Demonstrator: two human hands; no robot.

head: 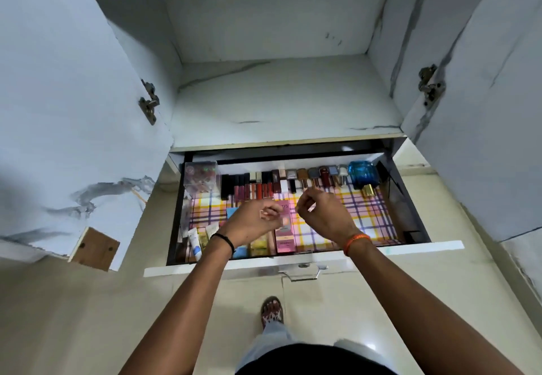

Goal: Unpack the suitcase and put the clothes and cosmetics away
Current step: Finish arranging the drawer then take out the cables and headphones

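Note:
The drawer (pixel 302 260) is pulled out and lined with pink, yellow and purple checked paper. Along its back stand several lipsticks and glosses (pixel 255 188), several small bottles (pixel 319 175) and a blue perfume bottle (pixel 362 173). A clear box (pixel 201 176) sits in the back left corner. A pink carton (pixel 284 236), a yellow carton (pixel 259 244) and tubes (pixel 195 241) lie at the front left. My left hand (pixel 253 223) hovers over the cartons with curled fingers. My right hand (pixel 321 213) hovers beside it, fingertips drawn together. I see nothing held in either hand.
Above the drawer is a white marbled cupboard shelf (pixel 281 101), with both doors (pixel 58 110) swung open to either side. The drawer's metal handle (pixel 302 273) faces me. My sandalled foot (pixel 272 311) stands on the beige tiled floor below.

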